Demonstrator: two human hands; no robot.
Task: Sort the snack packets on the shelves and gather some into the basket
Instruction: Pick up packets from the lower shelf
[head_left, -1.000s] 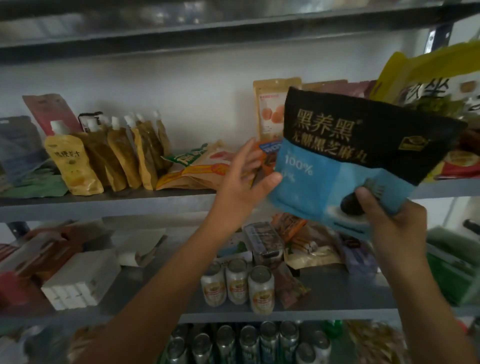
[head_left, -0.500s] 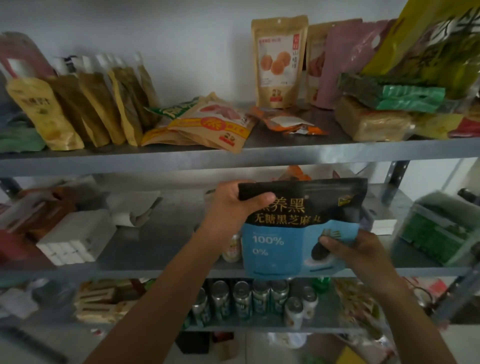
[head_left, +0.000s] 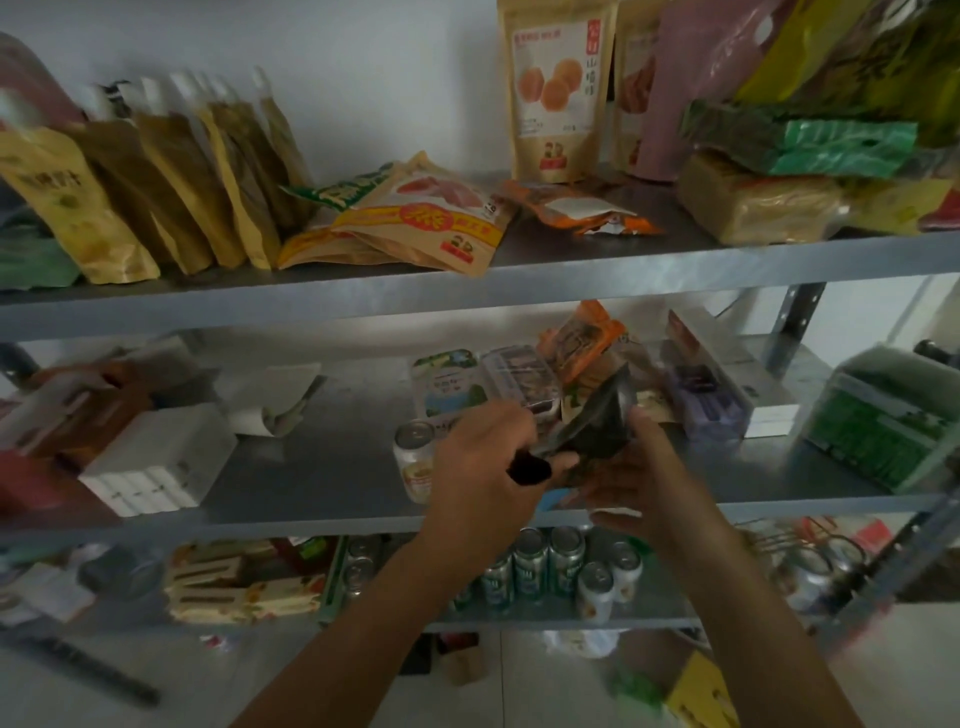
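Observation:
Both my hands hold a black and blue snack packet (head_left: 597, 421) in front of the middle shelf (head_left: 322, 457). The packet is tilted almost edge-on, so its dark back faces me. My left hand (head_left: 488, 467) grips its left corner with curled fingers. My right hand (head_left: 639, 478) holds it from below and the right, thumb up against its side. Behind the packet lie several small snack packets (head_left: 524, 379) and an orange packet (head_left: 582, 338) on the same shelf. No basket is in view.
The upper shelf (head_left: 623, 265) carries a row of yellow spouted pouches (head_left: 171, 192), flat orange packets (head_left: 415, 218), a standing biscuit pouch (head_left: 556, 88) and green and tan blocks (head_left: 810, 150). White boxes (head_left: 156, 462) sit left, a green box (head_left: 883, 421) right. Cans (head_left: 545, 566) fill the lower shelf.
The packet came down from the upper shelf level to the middle shelf and turned from facing me to nearly edge-on. My left hand went from touching it to gripping its corner.

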